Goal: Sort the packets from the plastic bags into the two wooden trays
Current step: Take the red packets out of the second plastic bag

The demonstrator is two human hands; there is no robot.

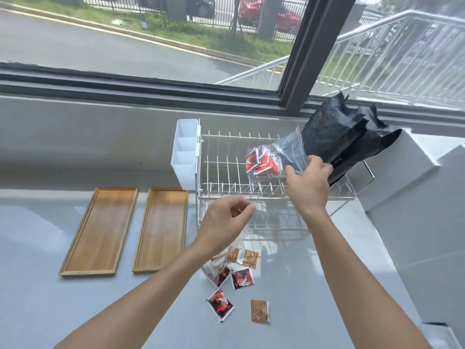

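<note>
Grey bench [75, 311] under a window: a clear zip bag [279, 157] of light, slippery packets, at 1 o'clock on the wire rack [226, 172], is pinched at its limp edge by the right hand [308, 183]. The left hand [226, 220] is pinched shut on another bag [219, 263]; this bag is best taken by its rim.

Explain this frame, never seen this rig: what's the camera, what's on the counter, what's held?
There is no robot. A head-worn camera looks down at a person's bare hands. The right hand grips a clear zip bag of red packets over a wire dish rack, beside a black bag. The left hand pinches a second clear bag, whose packets are spilling out. Loose red packets and brown packets lie on the grey counter. Two wooden trays hold nothing yet.
</note>
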